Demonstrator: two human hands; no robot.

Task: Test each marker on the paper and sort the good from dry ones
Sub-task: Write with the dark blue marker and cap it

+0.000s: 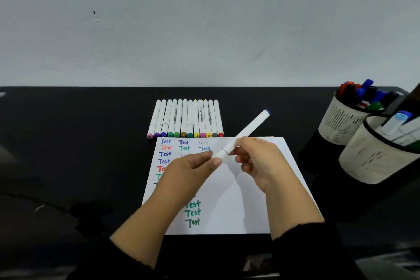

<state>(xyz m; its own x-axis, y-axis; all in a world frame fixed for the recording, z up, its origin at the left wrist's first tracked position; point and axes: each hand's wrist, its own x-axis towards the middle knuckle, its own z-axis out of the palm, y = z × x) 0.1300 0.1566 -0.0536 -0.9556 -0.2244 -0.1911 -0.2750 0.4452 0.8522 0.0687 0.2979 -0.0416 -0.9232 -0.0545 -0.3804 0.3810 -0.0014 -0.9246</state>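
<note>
A white marker (247, 130) with a blue far end slants over the white paper (236, 207). My right hand (256, 161) grips its barrel near the middle. My left hand (193, 168) pinches the near end, where the cap sits. The paper carries several coloured "Test" words in blue, red and green, plus a faint grey one. Behind the paper lies a neat row of white markers (185, 118) with coloured caps facing me.
Two pale mesh cups stand at the right: the far cup (338, 120) holds red, blue and black markers, the near cup (368, 161) holds white-bodied ones. The table (79, 132) is black and meets a grey wall behind.
</note>
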